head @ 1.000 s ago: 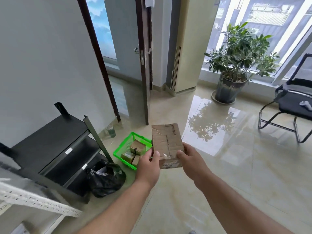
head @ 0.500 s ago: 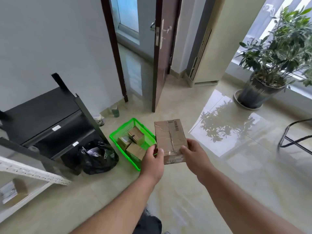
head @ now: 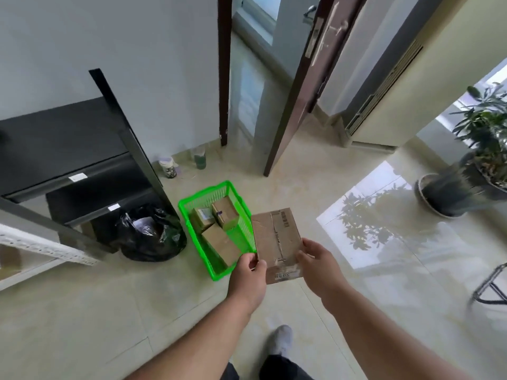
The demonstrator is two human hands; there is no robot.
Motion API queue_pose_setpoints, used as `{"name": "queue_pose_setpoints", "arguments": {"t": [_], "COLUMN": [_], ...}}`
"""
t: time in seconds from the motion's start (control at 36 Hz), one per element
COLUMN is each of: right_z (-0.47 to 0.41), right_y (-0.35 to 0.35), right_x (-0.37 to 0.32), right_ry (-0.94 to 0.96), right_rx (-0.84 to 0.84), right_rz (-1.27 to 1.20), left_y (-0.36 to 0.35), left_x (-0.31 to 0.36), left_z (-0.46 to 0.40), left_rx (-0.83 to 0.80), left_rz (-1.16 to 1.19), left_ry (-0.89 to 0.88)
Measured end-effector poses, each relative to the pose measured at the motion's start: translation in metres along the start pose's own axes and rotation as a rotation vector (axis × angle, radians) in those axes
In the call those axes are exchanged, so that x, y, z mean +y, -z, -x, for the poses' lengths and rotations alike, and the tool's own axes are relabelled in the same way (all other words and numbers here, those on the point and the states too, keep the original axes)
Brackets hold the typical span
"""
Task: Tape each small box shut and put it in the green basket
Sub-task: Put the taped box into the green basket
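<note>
Standing over a green basket (head: 241,208) on the tiled floor, a person holds a small cardboard box (head: 277,239) just to its right, likely for lowering in. The left hand (head: 248,278) and right hand (head: 319,263) pinch its near corners, steadying it. Three boxes (head: 219,223) already lie inside.

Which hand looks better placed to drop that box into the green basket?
Probably the left hand. It grips the box on the edge nearest the green basket; the right hand holds the far edge, away from it.
</note>
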State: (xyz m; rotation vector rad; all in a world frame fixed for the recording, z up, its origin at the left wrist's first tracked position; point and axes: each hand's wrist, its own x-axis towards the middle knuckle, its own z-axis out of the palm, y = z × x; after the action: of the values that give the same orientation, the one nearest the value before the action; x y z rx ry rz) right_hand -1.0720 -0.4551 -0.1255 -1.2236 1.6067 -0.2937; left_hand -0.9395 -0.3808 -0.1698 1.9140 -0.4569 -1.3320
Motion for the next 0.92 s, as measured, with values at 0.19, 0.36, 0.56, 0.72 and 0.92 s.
{"name": "queue_pose_setpoints", "arguments": {"t": [0.19, 0.36, 0.56, 0.72, 0.92], "right_z": [-0.059, -0.116, -0.183, -0.202, -0.202], "right_y": [-0.002, -0.012, -0.032, -0.017, 0.016], "right_x": [-0.007, -0.008, -0.012, -0.014, -0.044], "right_ry": [-0.012, -0.010, -0.014, -0.035, -0.014], "right_rx": [-0.078, -0.186, -0.273, -0.260, -0.256], "right_rz": [0.113, 0.217, 0.307, 0.397, 0.445], "left_y": [-0.018, -0.030, -0.038, -0.037, -0.024], "left_x": [0.002, 0.001, -0.010, -0.021, 0.004], "left_z": [-0.041, -0.078, -0.134, -0.133, -0.120], "left_rx": [0.052, 0.123, 0.228, 0.309, 0.359], "left_rz": [0.006, 0.029, 0.084, 0.066, 0.104], "left_ry": [0.080, 0.166, 0.219, 0.279, 0.265]}}
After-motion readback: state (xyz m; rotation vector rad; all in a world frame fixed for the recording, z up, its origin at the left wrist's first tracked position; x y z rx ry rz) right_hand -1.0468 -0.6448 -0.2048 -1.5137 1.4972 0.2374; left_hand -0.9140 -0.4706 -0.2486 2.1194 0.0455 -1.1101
